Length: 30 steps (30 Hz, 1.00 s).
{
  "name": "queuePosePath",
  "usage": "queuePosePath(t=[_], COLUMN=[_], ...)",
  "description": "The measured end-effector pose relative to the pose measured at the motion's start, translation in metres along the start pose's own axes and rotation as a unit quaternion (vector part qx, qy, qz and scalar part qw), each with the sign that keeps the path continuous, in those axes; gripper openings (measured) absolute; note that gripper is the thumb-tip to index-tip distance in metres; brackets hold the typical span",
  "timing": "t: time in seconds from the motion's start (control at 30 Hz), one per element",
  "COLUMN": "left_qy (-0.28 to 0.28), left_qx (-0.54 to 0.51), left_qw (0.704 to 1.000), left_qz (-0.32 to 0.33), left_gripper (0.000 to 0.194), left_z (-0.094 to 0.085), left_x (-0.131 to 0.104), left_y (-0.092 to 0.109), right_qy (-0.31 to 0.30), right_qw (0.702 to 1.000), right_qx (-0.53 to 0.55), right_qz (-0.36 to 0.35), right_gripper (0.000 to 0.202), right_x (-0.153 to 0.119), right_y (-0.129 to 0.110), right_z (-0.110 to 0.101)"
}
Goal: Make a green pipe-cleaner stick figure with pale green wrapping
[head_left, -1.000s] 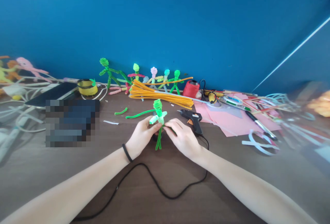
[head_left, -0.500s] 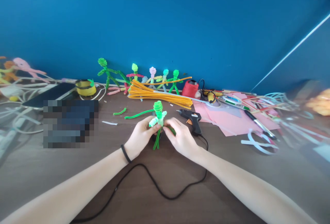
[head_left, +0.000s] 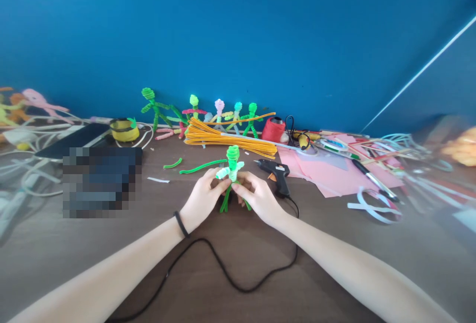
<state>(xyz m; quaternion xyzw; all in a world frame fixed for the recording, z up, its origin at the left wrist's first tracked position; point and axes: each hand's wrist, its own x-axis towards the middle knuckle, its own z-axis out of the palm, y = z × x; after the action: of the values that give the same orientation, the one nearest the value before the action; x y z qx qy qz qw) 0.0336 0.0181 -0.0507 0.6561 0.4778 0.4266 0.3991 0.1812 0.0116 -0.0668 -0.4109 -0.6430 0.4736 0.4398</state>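
Observation:
A small pipe-cleaner figure (head_left: 233,157) is held upright between both hands, with a green coiled head, pale green arms and torso, and dark green legs spread below. My left hand (head_left: 204,194) pinches its body from the left side, under one pale arm. From the right, my right hand (head_left: 256,195) grips the lower body with the thumb in front; its other fingers are partly hidden behind. Beyond my left hand a long green pipe cleaner (head_left: 203,166) lies on the table, with a short green piece (head_left: 173,163) further left.
A black glue gun (head_left: 277,171) lies right of the hands, its cable looping in front. An orange pipe-cleaner bundle (head_left: 230,140) and several figures stand behind. Pink paper (head_left: 327,179) is at right, a phone (head_left: 74,140) at left.
The figure has shifted slightly right and turned a little. Its legs are now spread apart, and my right thumb has moved onto the lower body.

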Motion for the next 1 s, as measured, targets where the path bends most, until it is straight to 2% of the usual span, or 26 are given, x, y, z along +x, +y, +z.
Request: queuePosePath(t=[0.17, 0.33, 0.5, 0.67, 0.73, 0.83, 0.9, 1.0], left_qy=[0.009, -0.003, 0.055, 0.059, 0.034, -0.018, -0.009, -0.005], left_qx=[0.076, 0.103, 0.112, 0.179, 0.245, 0.393, 0.467, 0.489], left_qw=[0.992, 0.983, 0.986, 0.981, 0.968, 0.911, 0.871, 0.856], left_qz=[0.099, 0.151, 0.110, 0.042, 0.048, 0.124, 0.154, 0.166], left_gripper=[0.009, 0.031, 0.032, 0.027, 0.023, 0.023, 0.027, 0.032], left_z=[0.005, 0.007, -0.002, -0.023, -0.031, -0.035, -0.031, -0.018], left_x=[-0.002, -0.007, 0.001, 0.027, 0.043, 0.072, 0.093, 0.121], left_y=[-0.006, -0.008, 0.004, 0.009, 0.009, 0.012, 0.016, 0.021], right_qy=[0.008, 0.038, 0.029, 0.010, 0.012, 0.022, 0.021, 0.020], right_qw=[1.000, 0.995, 0.994, 0.995, 0.994, 0.992, 0.990, 0.990], right_qx=[0.022, 0.088, 0.097, 0.095, 0.100, 0.120, 0.127, 0.134], right_qz=[0.006, 0.026, 0.035, 0.029, 0.032, 0.044, 0.049, 0.049], right_gripper=[0.019, 0.021, 0.022, 0.022, 0.022, 0.022, 0.022, 0.022], right_x=[0.003, 0.005, 0.005, 0.004, 0.004, 0.004, 0.004, 0.004], right_y=[0.000, 0.005, 0.005, 0.004, 0.004, 0.002, 0.000, -0.001], right_z=[-0.003, -0.004, -0.005, -0.007, -0.008, -0.009, -0.009, -0.010])
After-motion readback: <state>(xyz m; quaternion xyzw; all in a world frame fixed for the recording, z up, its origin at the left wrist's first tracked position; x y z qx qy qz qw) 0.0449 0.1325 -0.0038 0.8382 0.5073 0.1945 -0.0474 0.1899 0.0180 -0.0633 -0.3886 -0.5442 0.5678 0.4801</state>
